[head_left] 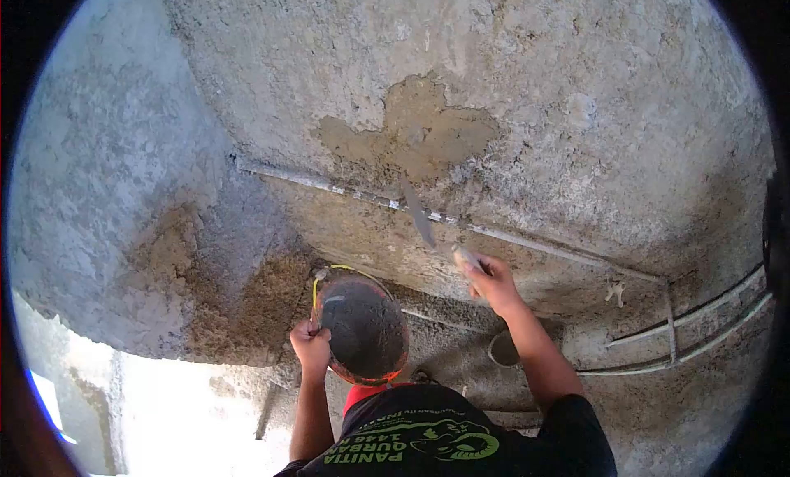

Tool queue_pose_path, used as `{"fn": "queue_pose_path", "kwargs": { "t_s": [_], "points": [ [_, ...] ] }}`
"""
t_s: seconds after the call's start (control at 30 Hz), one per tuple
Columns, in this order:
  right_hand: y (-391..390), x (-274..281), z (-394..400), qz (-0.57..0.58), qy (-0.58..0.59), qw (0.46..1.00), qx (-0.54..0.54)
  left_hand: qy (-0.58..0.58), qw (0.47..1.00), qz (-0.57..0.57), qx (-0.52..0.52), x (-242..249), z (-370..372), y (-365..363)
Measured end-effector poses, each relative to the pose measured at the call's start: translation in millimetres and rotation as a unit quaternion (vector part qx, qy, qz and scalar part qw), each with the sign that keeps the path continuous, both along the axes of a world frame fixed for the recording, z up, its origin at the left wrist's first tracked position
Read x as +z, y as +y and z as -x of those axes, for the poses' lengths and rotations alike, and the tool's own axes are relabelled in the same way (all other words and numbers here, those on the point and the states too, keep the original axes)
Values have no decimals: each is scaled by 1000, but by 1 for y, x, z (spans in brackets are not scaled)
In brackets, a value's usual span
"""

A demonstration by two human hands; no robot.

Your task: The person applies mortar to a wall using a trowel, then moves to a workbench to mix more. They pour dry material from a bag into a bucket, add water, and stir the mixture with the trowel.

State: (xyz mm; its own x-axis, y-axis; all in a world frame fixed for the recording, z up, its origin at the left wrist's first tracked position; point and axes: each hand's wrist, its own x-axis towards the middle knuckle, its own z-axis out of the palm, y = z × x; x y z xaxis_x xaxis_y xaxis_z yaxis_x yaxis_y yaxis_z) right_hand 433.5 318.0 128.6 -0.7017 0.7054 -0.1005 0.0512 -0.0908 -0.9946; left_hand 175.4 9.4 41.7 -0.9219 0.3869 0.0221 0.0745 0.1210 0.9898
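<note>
Nearest, beneath the dark shirt [444, 444], the left hand [312, 346] is closed at the side of the bucket [406, 340], by its yellow handle [315, 292]; whether the fingers grip the handle, the rim or both, I cannot tell. Grey mortar [362, 322] lies inside, and the bucket sits close in front of the body. Farther out, the right hand [492, 284] is clamped around the handle of a trowel [419, 216], whose blade points up toward the wall [576, 181]. The blade overlaps the long pipe [329, 185] in view, its tip by the lower edge of a damp patch [420, 135]; contact there is unclear. The step in hand looks like putting mortar on the wall. The next move seems to call for a firm hold on the bucket, a well-judged blade angle and care around the pipe. Beyond it, rough, pitted wall surrounds the patch.
</note>
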Motion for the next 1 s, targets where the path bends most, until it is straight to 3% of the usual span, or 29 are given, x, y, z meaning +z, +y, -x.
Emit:
{"fn": "queue_pose_path", "kwargs": {
  "t_s": [0.03, 0.07, 0.1, 0.23, 0.3, 0.47, 0.63, 0.7, 0.83, 0.9, 1.0],
  "points": [
    [0, 1, 10, 0, 0, 1000, 3, 0, 1000, 0, 3, -1, -1, 0],
    [4, 3, 23, -288, -29, 954, -76, 18, 1000, 9, -2, -4, -1, 0],
    [6, 7, 36, -547, -55, 821, -151, 37, 999, 20, -8, -5, -1, -2],
    [10, 26, 84, -544, -158, 808, -162, 41, 998, 50, -21, -8, -2, -3],
    [26, 8, 106, -637, -144, 731, -198, 88, 991, 94, -33, -11, 3, -2],
    [44, -19, 132, -602, -203, 740, -220, 15, 997, 72, 0, 21, 10, -7],
    [64, -12, 125, -633, -180, 685, -311, 13, 996, 86, -6, -8, 49, -20],
    [62, -16, 119, -600, -192, 692, -352, 84, 991, 103, -15, -6, 61, -19],
    [56, -36, 104, -527, -177, 728, -400, 1, 995, 64, -74, 18, 86, -15],
    [42, -64, 104, -496, -183, 743, -411, 23, 990, 90, -103, 35, 101, -14],
    [7, -106, 102, -419, -187, 762, -456, 18, 998, 37, -49, 21, 129, -19]
  ]
}}
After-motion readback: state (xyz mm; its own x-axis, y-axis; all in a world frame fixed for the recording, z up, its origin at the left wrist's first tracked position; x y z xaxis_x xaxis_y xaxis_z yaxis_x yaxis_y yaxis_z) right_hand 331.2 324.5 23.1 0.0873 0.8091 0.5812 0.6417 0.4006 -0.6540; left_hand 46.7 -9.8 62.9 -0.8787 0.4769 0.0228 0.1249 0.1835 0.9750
